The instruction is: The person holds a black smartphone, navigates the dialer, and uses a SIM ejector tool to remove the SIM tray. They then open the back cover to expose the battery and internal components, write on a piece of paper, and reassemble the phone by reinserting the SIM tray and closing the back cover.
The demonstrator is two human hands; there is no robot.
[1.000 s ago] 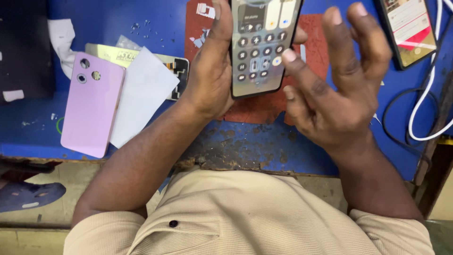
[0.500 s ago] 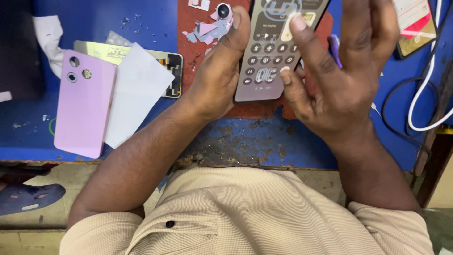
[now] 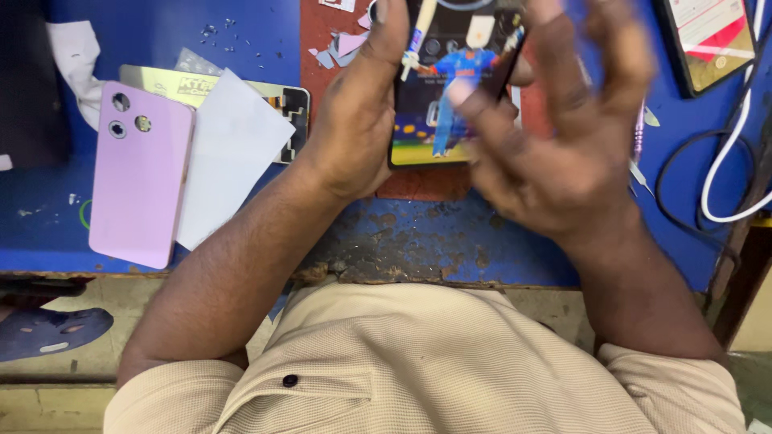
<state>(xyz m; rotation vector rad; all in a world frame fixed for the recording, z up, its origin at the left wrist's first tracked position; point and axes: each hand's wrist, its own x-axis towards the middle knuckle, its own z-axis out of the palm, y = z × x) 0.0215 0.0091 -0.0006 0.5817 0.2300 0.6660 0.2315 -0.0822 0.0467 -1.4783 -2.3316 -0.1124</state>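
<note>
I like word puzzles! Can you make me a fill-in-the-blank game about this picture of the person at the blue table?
1. The left hand holds a phone whose screen is switched ____.
2. The phone lying face down at the left is ____ in colour.
3. A ____ sheet of paper lies beside it.
4. The table is painted ____.

Missing words: on; pink; white; blue
</note>
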